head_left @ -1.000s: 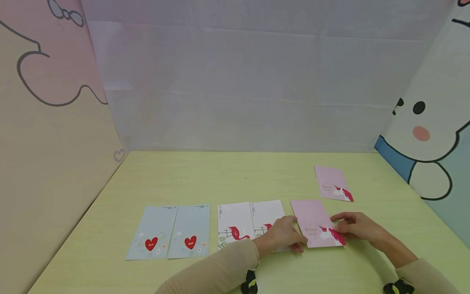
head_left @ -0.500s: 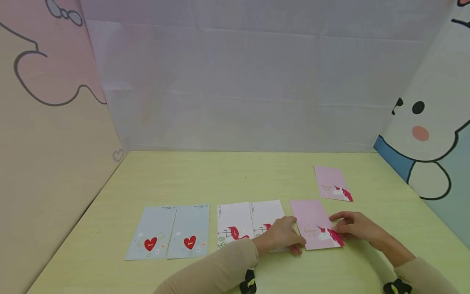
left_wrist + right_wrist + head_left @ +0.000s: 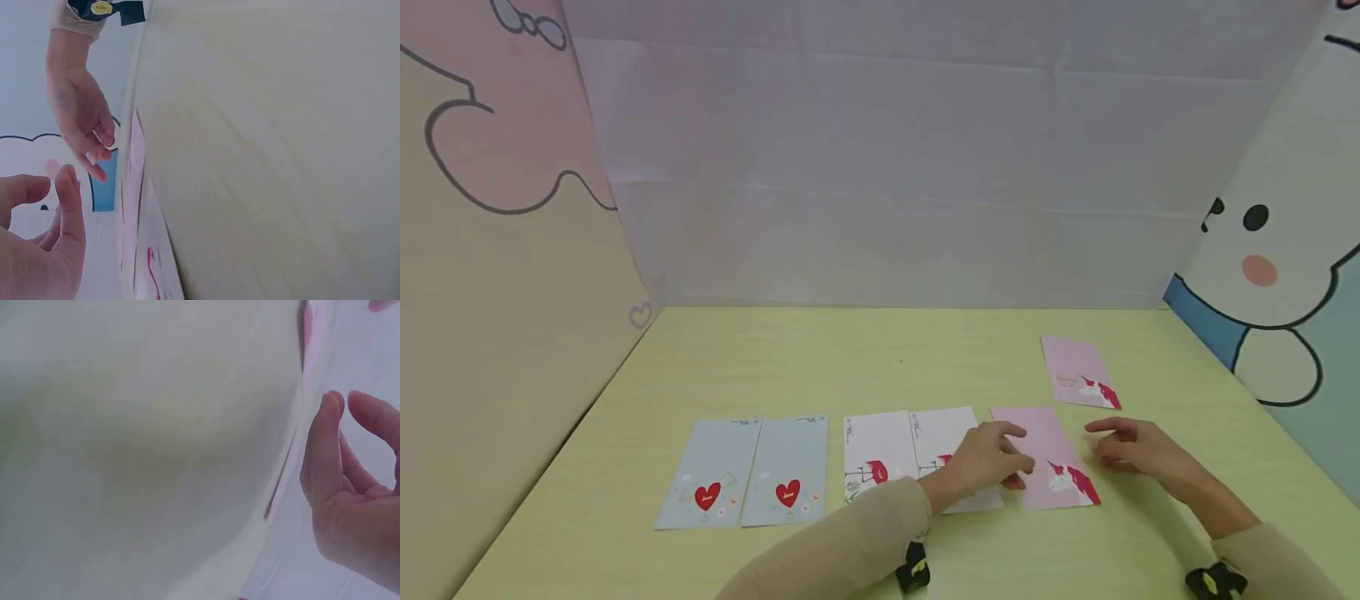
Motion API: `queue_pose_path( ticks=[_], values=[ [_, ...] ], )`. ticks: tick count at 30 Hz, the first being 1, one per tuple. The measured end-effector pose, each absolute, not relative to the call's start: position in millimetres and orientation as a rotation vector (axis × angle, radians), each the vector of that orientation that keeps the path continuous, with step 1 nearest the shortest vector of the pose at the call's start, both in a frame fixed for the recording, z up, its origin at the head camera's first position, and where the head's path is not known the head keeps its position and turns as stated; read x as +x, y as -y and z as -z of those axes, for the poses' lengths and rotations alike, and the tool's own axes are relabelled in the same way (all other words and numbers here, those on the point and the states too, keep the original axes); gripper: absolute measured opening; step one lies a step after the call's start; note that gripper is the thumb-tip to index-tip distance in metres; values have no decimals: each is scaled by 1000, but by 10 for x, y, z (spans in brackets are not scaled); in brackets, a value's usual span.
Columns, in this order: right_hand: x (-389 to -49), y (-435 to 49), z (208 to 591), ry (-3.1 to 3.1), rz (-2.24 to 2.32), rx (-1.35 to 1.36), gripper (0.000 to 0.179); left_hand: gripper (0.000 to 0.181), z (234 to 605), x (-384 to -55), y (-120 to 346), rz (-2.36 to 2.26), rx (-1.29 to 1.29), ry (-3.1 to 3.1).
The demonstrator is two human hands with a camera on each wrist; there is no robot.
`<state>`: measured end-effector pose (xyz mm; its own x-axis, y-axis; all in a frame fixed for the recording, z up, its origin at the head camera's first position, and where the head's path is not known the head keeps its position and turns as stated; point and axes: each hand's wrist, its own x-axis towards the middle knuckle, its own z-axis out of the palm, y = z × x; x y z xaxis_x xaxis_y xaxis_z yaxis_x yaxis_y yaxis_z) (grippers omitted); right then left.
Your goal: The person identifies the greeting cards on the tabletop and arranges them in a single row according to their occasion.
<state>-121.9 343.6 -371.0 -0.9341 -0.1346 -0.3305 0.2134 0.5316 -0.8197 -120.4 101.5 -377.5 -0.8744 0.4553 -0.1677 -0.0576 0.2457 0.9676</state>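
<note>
A pink card (image 3: 1028,433) with a red-maned unicorn lies flat between my two hands in the head view. My left hand (image 3: 983,457) hovers over its left edge, fingers loosely bent and holding nothing; the left wrist view shows a gap between thumb and fingertips (image 3: 65,178). To the card's right, my right hand (image 3: 1142,452) is lifted off it, thumb and fingers apart around nothing. A second pink unicorn card (image 3: 1073,362) lies farther back. Beneath my left hand and forearm, two white flamingo cards (image 3: 877,437) are partly covered.
Two light blue cards (image 3: 718,450) with red hearts lie side by side on the left of the pale yellow table (image 3: 820,358). A whitish sheet (image 3: 880,183) hangs behind the table. Cartoon-printed panels (image 3: 527,333) stand on both sides.
Both hands have let go of the near pink card and risen from it. The left moved slightly up over the card, the right slightly away to the right. That card shifted a little toward me.
</note>
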Motion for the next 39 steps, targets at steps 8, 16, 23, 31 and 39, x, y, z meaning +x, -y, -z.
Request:
queue_pose_path(
  ticks=[8,16,23,31,39],
  values=[
    [-1447,-3784,3748,-2490,1565,152,61,21,3630,-1383,-1237,-2012,261,-1959],
    [-1613,-3955,3777,-2422,1678,370,68,34,3619,-1603,-1539,-2076,-50,-1895],
    [-1721,-3963,3740,-2266,1772,525,73,42,3718,-1728,-1666,-2022,-174,-1924],
    [-1777,-3953,3714,-2136,1853,519,70,43,3805,-1849,-1763,-2006,-224,-1938],
    [-1764,-3950,3710,-2122,1880,440,67,46,3812,-1887,-1863,-1993,-203,-1884]
  ],
)
